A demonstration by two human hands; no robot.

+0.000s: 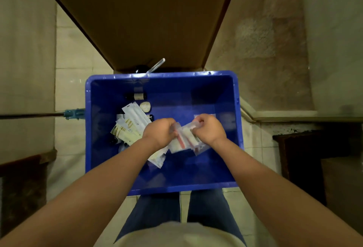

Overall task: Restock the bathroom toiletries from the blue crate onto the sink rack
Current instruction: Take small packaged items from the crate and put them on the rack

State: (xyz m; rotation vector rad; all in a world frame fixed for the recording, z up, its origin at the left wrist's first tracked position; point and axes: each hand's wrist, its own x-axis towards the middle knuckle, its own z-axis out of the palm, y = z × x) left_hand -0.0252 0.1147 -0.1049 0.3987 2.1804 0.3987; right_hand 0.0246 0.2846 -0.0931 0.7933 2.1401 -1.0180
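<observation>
We see two hands: left hand (159, 133) and right hand (210, 130) both pinch one blurred clear plastic packet with a red strip (186, 139) inside the blue plastic crate (196, 172). Behind: overlapping white sachets (130, 127), uncountable; one round pale soap (145, 106); one dark bottle (137, 96).

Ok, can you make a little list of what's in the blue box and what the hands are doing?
container: blue plastic crate, in front of the person's legs
left hand: left hand grips a bundle of clear plastic packets with red and white things inside
right hand: right hand pinches the same bundle near its top
bundle place: held over the inside of the crate
also in crate: pile of cream sachets, small round white item, small dark bottle
sink rack: not in view
</observation>
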